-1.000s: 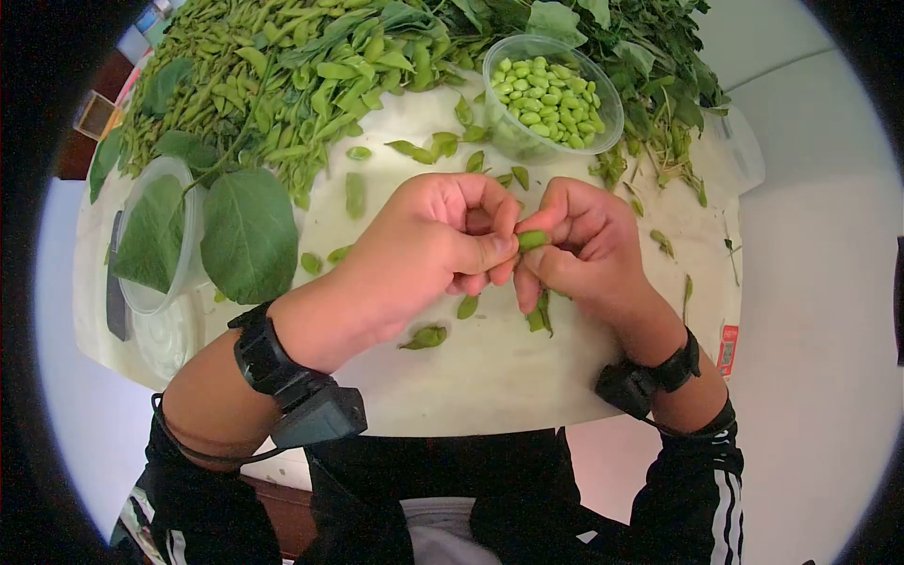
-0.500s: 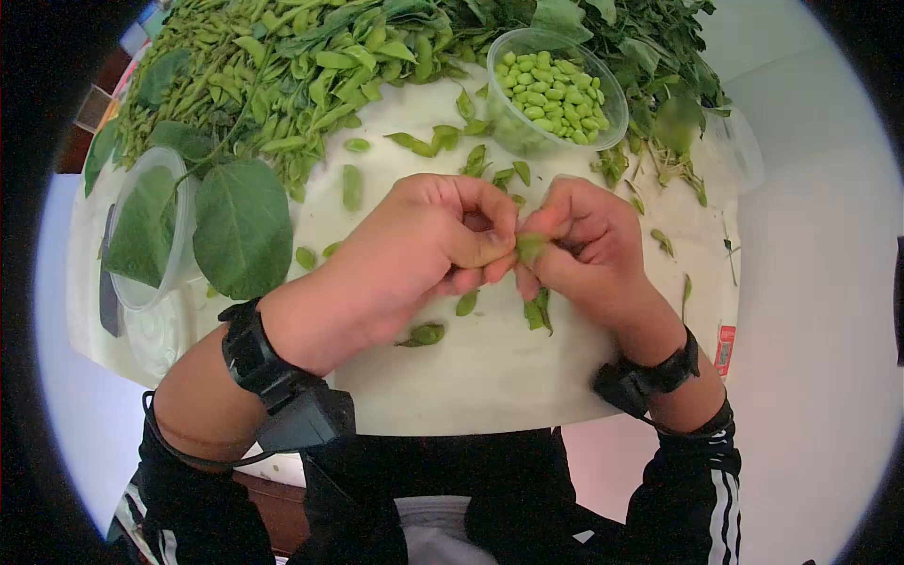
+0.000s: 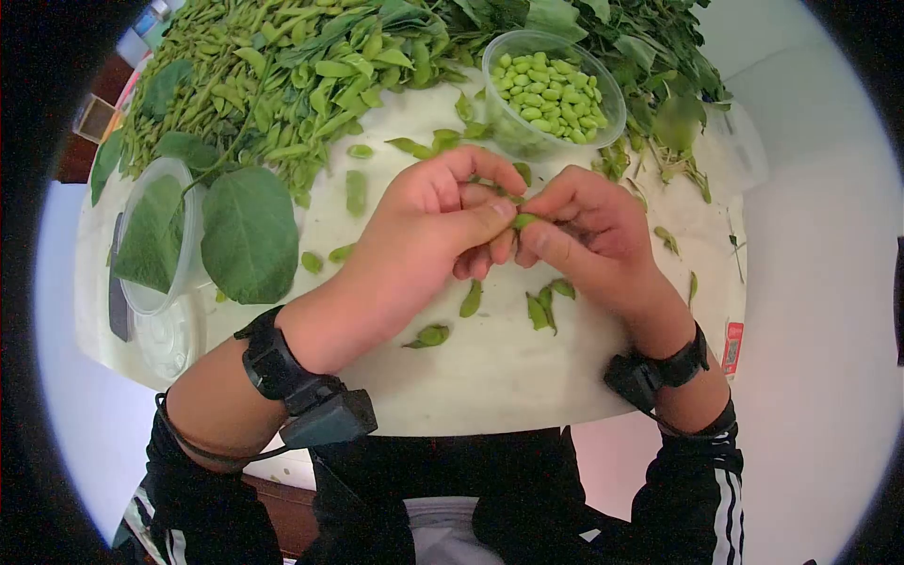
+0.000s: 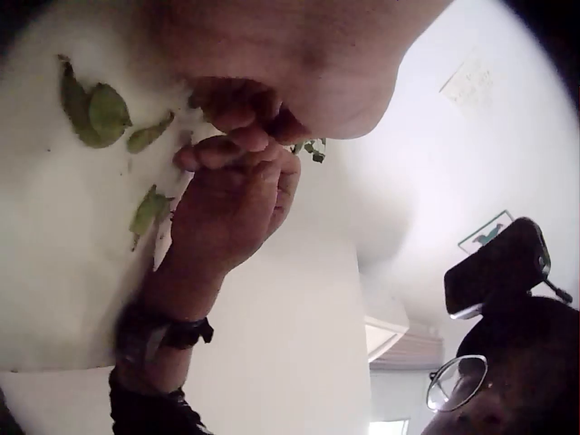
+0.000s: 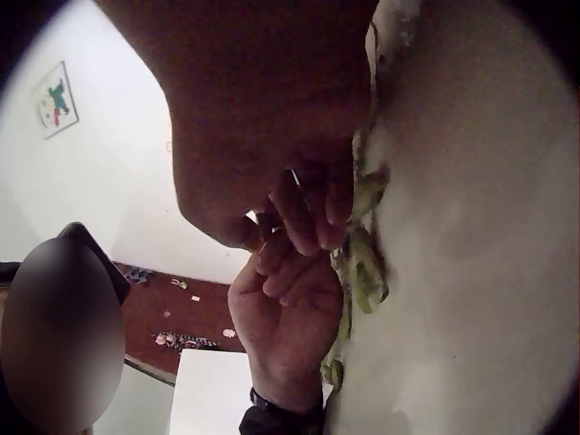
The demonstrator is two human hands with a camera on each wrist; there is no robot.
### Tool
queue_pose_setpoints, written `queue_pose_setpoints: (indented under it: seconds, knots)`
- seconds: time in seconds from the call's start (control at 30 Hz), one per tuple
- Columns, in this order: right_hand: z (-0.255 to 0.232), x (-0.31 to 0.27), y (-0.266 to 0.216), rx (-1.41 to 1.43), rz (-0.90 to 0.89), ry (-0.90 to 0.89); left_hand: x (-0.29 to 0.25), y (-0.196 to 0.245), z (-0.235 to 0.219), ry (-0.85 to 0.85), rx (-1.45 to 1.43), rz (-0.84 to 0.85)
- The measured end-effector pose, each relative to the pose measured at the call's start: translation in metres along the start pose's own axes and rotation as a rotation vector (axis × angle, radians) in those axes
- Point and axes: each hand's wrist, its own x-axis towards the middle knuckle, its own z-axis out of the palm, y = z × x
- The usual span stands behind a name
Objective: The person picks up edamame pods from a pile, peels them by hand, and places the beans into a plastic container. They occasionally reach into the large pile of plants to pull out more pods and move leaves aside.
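Over the middle of the table, both hands meet at a small green soybean pod [image 3: 524,220], seen in the head view. My left hand [image 3: 438,217] pinches its left side between thumb and curled fingers. The right hand [image 3: 603,235] grips the other end, thumb against the pod. Fingers cover most of the pod, and in both wrist views it is hidden behind them. Beneath and around the hands lie loose pods, among them a split pod [image 3: 540,309] and another pod [image 3: 431,336] nearer the table's front edge.
A clear tub [image 3: 499,127] of shelled green beans stands beyond the hands. Heaped soybean pods [image 3: 311,75] fill the back left, leafy stalks [image 3: 650,56] the back right. At left, a large leaf [image 3: 250,235] hangs beside another clear tub [image 3: 193,240].
Both hands have risen slightly away from the body with the pod between them. The pod blurred half a second ago and now shows less between the fingers. More of the split pods below is uncovered.
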Motion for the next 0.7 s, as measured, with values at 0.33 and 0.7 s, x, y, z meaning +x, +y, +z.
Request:
queue_pose_setpoints:
  seconds: [0.33,0.7]
  knots:
    - [0.005,0.003,-0.011,0.191,0.079,0.104,-0.002,0.0,0.006,-0.001,0.127,0.18]
    - [0.003,0.003,-0.007,0.316,0.134,0.063,-0.006,-0.002,0.015,0.055,0.317,0.251]
